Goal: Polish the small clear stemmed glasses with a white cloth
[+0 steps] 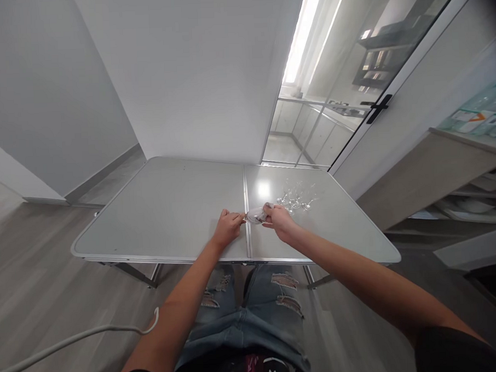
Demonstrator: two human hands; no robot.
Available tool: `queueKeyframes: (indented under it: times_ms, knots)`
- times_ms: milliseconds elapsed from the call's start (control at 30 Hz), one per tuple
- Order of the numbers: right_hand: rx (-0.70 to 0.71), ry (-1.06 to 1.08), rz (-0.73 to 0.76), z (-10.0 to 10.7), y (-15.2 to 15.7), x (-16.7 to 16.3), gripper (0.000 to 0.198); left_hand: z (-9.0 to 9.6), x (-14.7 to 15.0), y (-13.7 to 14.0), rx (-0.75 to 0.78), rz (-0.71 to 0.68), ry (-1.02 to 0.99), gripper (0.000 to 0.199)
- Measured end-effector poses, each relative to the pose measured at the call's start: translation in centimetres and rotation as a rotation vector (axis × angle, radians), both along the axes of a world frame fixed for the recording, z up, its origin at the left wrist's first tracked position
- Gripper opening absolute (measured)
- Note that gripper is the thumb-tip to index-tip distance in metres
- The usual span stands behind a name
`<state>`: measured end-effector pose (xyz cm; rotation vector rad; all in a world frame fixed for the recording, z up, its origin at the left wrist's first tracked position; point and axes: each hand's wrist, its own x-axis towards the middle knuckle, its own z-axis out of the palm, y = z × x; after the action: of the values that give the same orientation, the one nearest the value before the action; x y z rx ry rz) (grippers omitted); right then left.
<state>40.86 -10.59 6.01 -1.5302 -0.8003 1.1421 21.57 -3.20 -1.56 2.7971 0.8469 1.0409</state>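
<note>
Between my two hands is a small clear, shiny, rounded object [256,216], held low over the table's centre seam. I cannot make out its exact kind. My left hand [230,226] pinches its narrow left end with fingers pressed together. My right hand [277,220] grips its wider right end between thumb and fingers, hiding that part. Just beyond my right hand, a loose spread of clear, glinting, branching pieces [295,197] lies on the right half of the folding table [162,206].
A white cable [90,331] runs in from the lower left to my left forearm. Behind the table stand a white wall [194,73] and a glass door with a black handle [378,109]. To the right, a shelf unit [428,172] carries wrapped bottles [481,113].
</note>
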Motion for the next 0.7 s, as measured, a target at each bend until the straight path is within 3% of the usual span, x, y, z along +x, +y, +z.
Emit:
queueKeyframes:
  times_ms: [100, 233, 400, 500, 700]
  knots:
    - [0.128, -0.038, 0.096, 0.1, -0.3, 0.0, 0.026, 0.0, 0.0, 0.0, -0.026, 0.014, -0.02, 0.026]
    - [0.252, -0.175, 0.256, 0.2, -0.9, 1.0, 0.041, 0.0, -0.1, 0.0, -0.057, 0.014, -0.042, 0.026]
    - [0.499, -0.644, 0.503, 0.8, -1.0, 3.7, 0.049, 0.0, -0.2, -0.2, -0.063, 0.006, -0.087, 0.027]
    - [0.577, -0.831, 0.65, 1.5, -0.7, 4.9, 0.048, 0.1, -0.2, -0.3, -0.057, -0.005, -0.083, 0.025]
    - [0.757, -1.312, 0.812, 3.3, -0.3, 6.0, 0.057, 0.1, -0.2, -0.3, -0.039, -0.023, -0.06, 0.026]
